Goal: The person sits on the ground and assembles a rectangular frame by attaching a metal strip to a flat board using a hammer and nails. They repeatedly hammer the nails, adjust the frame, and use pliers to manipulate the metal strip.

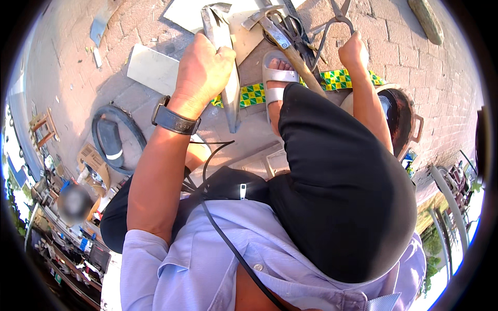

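Observation:
My left hand (203, 70) is closed around a long bent strip of grey sheet metal (228, 78) that stands nearly upright over the paving. A dark watch sits on that wrist. My right hand (354, 52) grips the handles of metal tin snips (332, 20), whose blades point away from me. A hammer with a wooden handle (290, 49) lies between the two hands, next to my sandalled foot (276, 72). My knee in black trousers hides the ground under the right forearm.
Flat sheet-metal pieces (153, 67) lie on the brick paving, with a green and yellow chequered strip (337, 79) beside them. A rubber tyre ring (111, 137) lies at left, a round dark pot (402, 116) at right. Cluttered goods line the left rim.

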Available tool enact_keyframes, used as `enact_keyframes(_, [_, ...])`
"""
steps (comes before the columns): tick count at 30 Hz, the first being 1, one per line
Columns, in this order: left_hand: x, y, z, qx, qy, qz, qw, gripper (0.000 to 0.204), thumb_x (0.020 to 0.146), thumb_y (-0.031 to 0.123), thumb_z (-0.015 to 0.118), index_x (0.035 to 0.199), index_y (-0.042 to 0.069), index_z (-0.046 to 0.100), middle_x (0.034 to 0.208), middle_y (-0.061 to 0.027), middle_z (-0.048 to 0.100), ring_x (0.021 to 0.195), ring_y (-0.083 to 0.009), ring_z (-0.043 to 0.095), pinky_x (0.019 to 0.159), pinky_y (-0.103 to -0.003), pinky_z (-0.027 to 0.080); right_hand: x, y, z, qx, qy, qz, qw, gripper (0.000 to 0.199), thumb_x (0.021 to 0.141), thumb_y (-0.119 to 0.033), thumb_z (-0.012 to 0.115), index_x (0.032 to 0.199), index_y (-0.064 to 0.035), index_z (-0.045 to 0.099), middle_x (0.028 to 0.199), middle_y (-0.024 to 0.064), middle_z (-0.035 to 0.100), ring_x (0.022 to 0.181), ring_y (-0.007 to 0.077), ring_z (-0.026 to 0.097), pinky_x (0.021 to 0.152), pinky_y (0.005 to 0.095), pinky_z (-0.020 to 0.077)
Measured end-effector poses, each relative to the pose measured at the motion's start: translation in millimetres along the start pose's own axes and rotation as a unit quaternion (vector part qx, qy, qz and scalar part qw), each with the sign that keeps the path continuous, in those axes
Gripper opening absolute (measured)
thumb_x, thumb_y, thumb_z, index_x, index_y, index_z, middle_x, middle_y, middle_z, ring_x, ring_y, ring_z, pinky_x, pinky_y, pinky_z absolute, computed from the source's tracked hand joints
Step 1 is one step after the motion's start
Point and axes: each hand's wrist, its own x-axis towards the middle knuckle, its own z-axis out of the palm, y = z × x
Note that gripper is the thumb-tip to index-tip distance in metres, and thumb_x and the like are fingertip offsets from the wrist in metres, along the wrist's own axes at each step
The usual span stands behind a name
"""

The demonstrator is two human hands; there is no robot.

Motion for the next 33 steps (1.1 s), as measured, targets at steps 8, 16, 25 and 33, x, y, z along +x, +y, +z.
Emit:
enact_keyframes(8, [0.9, -12.8, -5.3, -0.059, -0.010, 0.007, 0.998, 0.038, 0.090, 0.024, 0.060, 0.099, -0.012, 0.060, 0.093, -0.0347, 0.069, 0.092, -0.0474, 0.070, 0.085, -0.048, 0.055, 72.3, 28.0, -27.8, -0.024, -0.058, -0.044, 0.997, 0.037, 0.089, -0.024, 0.057, 0.119, -0.0069, 0.070, 0.109, 0.0263, 0.073, 0.106, 0.0447, 0.069, 0.093, 0.0526, 0.0540])
enact_keyframes(16, [1.6, -7.5, -5.9, -0.066, -0.034, 0.010, 0.997, 0.036, 0.090, 0.023, 0.059, 0.099, -0.012, 0.060, 0.090, -0.0331, 0.069, 0.089, -0.0448, 0.071, 0.082, -0.047, 0.055, 60.2, 29.9, -6.6, -0.060, 0.018, -0.023, 0.998, 0.043, 0.092, -0.027, 0.060, 0.130, -0.0076, 0.065, 0.129, 0.0243, 0.067, 0.121, 0.0435, 0.062, 0.102, 0.0523, 0.0491])
enact_keyframes(25, [3.7, -8.9, 0.5, -0.084, -0.022, 0.032, 0.996, 0.037, 0.091, 0.023, 0.060, 0.101, -0.012, 0.059, 0.090, -0.0312, 0.070, 0.086, -0.0437, 0.071, 0.081, -0.047, 0.055, -29.0, -52.3, 4.8, 0.200, 0.090, -0.215, 0.952, 0.026, 0.090, -0.016, 0.068, 0.113, -0.0035, 0.072, 0.110, 0.0203, 0.071, 0.099, 0.0406, 0.069, 0.089, 0.0469, 0.0541])
enact_keyframes(33, [3.3, -6.9, 0.0, -0.046, -0.021, 0.011, 0.999, 0.039, 0.091, 0.025, 0.060, 0.102, -0.012, 0.060, 0.093, -0.0346, 0.069, 0.092, -0.0478, 0.070, 0.083, -0.050, 0.055, -28.8, -116.0, 27.0, 0.089, -0.172, -0.177, 0.965, 0.039, 0.089, -0.026, 0.068, 0.118, -0.0006, 0.068, 0.106, 0.0293, 0.072, 0.103, 0.0451, 0.070, 0.092, 0.0520, 0.0551])
